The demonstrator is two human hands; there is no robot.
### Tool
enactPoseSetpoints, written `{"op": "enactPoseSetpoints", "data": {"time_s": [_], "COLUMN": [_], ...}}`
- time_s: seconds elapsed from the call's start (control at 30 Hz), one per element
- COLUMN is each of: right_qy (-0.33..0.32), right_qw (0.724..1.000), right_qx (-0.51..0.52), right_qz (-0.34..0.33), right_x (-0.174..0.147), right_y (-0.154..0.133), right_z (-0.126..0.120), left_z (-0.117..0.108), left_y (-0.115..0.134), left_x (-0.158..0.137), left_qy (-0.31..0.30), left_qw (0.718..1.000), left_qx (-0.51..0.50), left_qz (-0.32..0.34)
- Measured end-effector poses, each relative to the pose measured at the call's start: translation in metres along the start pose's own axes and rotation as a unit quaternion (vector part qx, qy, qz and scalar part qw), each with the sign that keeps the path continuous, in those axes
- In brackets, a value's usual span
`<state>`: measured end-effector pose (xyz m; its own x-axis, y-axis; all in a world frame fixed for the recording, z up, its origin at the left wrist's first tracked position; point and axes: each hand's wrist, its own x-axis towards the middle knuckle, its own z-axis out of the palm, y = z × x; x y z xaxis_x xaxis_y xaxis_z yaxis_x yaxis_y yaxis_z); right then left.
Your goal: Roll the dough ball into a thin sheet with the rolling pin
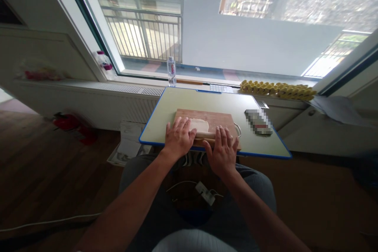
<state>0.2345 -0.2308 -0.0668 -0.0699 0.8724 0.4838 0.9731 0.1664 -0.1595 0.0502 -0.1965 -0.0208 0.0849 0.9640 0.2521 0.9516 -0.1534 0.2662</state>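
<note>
Two hands lie across one wooden board (pixel 221 118), the left hand (pixel 180 136) toward 8 o'clock, the right hand (pixel 223 146) toward 4, fingers extended and slightly parted over one smooth rolling pin (pixel 206 135). One flat, pale dough sheet (pixel 201 125) lies on the board just beyond the pin, at 11 o'clock. Bare top of one blue-edged table (pixel 203 101) leaves room from 10 to 1 o'clock. One clear plastic bottle (pixel 171 73) stands beyond, at 11.
</note>
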Motion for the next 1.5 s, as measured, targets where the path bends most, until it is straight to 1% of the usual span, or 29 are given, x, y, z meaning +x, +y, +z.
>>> {"op": "enactPoseSetpoints", "data": {"time_s": [0.17,0.37,0.5,0.63,0.8,0.93,1.13,1.27,1.33,1.4,1.5], "right_qy": [-0.028,-0.132,-0.168,-0.166,-0.123,-0.100,-0.108,-0.107,-0.120,-0.147,-0.176], "right_qw": [0.999,0.989,0.985,0.986,0.992,0.995,0.994,0.994,0.992,0.989,0.984], "right_qx": [0.003,0.042,0.009,-0.016,0.003,0.014,0.016,0.021,0.022,0.020,0.012], "right_qz": [0.017,0.041,0.030,0.031,0.020,0.021,0.007,0.011,0.009,0.006,0.012], "right_x": [0.027,0.078,0.097,0.095,0.086,0.085,0.082,0.077,0.081,0.089,0.106], "right_y": [0.000,0.003,0.004,0.002,0.004,0.007,0.006,0.005,0.006,0.009,0.016], "right_z": [-0.008,-0.028,-0.032,-0.028,-0.015,-0.008,-0.012,-0.016,-0.017,-0.017,-0.015], "left_z": [0.002,0.007,0.007,0.005,0.006,0.006,0.009,0.015,0.014,0.009,0.000], "left_y": [-0.001,-0.005,-0.005,-0.004,-0.004,-0.005,-0.006,-0.009,-0.011,-0.013,-0.016], "left_x": [0.018,0.030,0.033,0.035,0.041,0.044,0.045,0.046,0.049,0.054,0.066], "left_qy": [0.000,-0.020,-0.021,-0.014,-0.011,-0.004,0.014,0.038,0.028,-0.004,-0.050], "left_qw": [1.000,1.000,1.000,1.000,1.000,1.000,1.000,0.999,0.999,1.000,0.999], "left_qx": [-0.004,0.002,0.007,0.010,0.011,0.013,0.007,-0.007,-0.021,-0.029,-0.010], "left_qz": [0.004,-0.007,-0.007,0.002,0.004,0.007,0.005,0.004,0.004,-0.001,-0.009]}}
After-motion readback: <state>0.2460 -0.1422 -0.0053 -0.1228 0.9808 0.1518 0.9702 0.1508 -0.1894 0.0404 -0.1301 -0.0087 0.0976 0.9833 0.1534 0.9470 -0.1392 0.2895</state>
